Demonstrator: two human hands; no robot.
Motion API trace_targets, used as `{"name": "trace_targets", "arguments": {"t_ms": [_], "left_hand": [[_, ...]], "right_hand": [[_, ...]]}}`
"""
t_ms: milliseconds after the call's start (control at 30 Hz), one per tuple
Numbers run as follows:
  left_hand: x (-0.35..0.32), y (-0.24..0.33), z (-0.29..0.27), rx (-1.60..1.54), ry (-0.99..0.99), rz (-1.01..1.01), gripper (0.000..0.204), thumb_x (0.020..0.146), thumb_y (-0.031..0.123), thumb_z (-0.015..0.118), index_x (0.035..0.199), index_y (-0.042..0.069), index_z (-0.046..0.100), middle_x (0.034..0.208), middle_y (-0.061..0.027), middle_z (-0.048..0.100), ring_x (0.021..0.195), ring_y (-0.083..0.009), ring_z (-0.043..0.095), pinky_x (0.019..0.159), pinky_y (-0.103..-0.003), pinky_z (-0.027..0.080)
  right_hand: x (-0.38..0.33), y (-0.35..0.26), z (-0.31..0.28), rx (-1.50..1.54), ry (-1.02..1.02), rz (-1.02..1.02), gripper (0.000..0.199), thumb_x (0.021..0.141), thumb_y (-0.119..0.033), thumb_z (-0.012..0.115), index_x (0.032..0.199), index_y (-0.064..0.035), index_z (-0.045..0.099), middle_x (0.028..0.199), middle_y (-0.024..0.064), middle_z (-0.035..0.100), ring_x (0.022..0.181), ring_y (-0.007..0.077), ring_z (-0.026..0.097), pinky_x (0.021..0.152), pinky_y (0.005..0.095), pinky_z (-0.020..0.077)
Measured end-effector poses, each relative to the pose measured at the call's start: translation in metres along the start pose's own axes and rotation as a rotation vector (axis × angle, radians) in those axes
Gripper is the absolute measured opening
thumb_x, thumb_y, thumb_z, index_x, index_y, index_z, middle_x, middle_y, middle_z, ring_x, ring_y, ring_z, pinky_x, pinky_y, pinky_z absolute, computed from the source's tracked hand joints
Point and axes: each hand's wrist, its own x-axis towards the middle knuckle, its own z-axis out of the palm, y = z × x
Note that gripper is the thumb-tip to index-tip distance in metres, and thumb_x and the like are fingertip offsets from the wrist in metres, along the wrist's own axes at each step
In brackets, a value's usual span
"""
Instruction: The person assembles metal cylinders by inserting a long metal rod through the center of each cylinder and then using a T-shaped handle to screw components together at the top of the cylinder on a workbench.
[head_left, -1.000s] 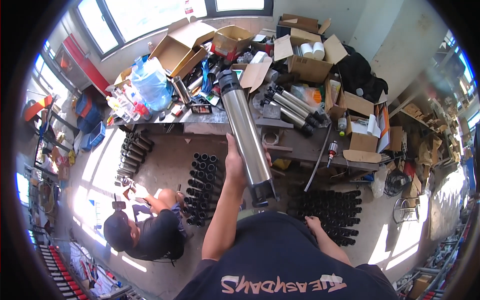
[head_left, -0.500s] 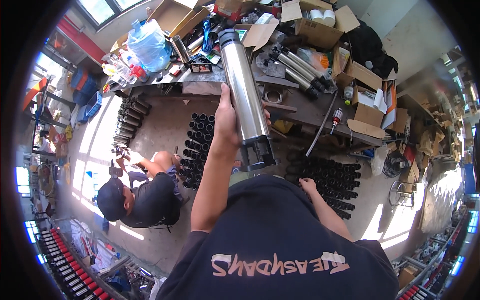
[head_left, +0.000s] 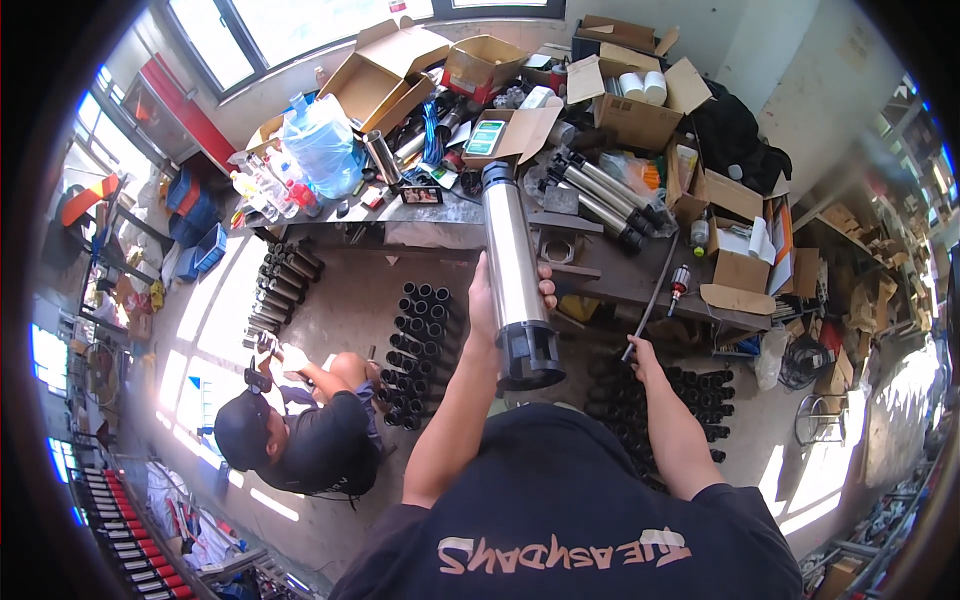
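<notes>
My left hand [head_left: 486, 303] is wrapped round a long steel pump cylinder [head_left: 512, 250], held tilted in front of me. A dark cap closes its far end, and a black slotted fitting [head_left: 530, 357] forms the near end. My right hand [head_left: 645, 358] is closed on the lower end of a thin metal rod [head_left: 654, 295], which slants down from the bench edge. Below that hand stand close rows of black tubular parts [head_left: 705, 400], partly hidden by my arm and body.
The bench [head_left: 625, 262] carries steel cylinders [head_left: 600, 195], open cardboard boxes [head_left: 640, 105], a blue water jug [head_left: 322, 150] and a red-and-silver motor part [head_left: 680, 285]. More black tubes [head_left: 420, 335] stand on the floor. A person [head_left: 300, 430] crouches at left, handling a part.
My right hand has risen from among the black parts to grip the rod's end. The cylinder, still in my left hand, is more upright. The view has shifted, showing more of the window.
</notes>
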Motion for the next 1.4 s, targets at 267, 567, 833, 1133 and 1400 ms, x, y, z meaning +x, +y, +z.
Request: {"name": "trace_targets", "arguments": {"t_ms": [267,567,833,1133,1400], "left_hand": [[-0.004,0.004,0.005,0.141,0.109,-0.062,0.068,0.103,0.059,0.029,0.126,-0.003,0.044,0.099,-0.0223,0.059,0.081,-0.0332,0.062,0.072,-0.047,0.057],[-0.027,0.01,0.011,0.599,0.16,0.308,0.072,0.099,0.065,0.037,0.138,0.006,0.046,0.102,-0.016,0.066,0.086,-0.0267,0.068,0.071,-0.037,0.059],[0.005,-0.013,-0.048,0.02,-0.213,-0.078,0.072,0.092,0.073,0.042,0.147,0.026,0.037,0.093,-0.013,0.06,0.077,-0.0274,0.063,0.07,-0.044,0.054],[-0.002,0.008,-0.006,0.22,0.106,-0.058,0.08,0.091,0.077,0.039,0.119,0.002,0.048,0.091,-0.0161,0.063,0.077,-0.0293,0.066,0.066,-0.045,0.06],[-0.004,0.019,0.015,0.459,0.285,-0.007,0.074,0.094,0.071,0.041,0.12,0.002,0.046,0.081,-0.0165,0.062,0.066,-0.0295,0.067,0.059,-0.044,0.06]], "right_hand": [[0.011,0.001,0.008,-0.057,0.208,-0.209,0.08,0.077,-0.048,0.076,0.131,0.0041,0.049,0.117,0.0168,0.059,0.105,0.0268,0.057,0.093,0.0414,0.0444],[-0.028,0.082,-0.022,-0.125,0.523,-0.625,0.052,0.086,-0.024,0.075,0.125,0.0023,0.054,0.112,0.0143,0.064,0.099,0.0229,0.064,0.092,0.0337,0.05],[-0.085,0.146,-0.05,-0.602,0.555,-0.365,0.048,0.078,-0.026,0.074,0.115,0.0011,0.061,0.097,0.0166,0.071,0.097,0.032,0.067,0.089,0.0398,0.0523],[-0.091,0.183,-0.048,-0.784,0.393,-0.239,0.053,0.078,-0.034,0.072,0.114,0.0026,0.061,0.101,0.0186,0.07,0.102,0.0353,0.065,0.092,0.0429,0.0512],[-0.083,0.17,-0.025,-0.803,0.401,-0.283,0.054,0.078,-0.034,0.073,0.117,0.0017,0.06,0.1,0.0168,0.07,0.1,0.0328,0.066,0.089,0.0414,0.0522]]}}
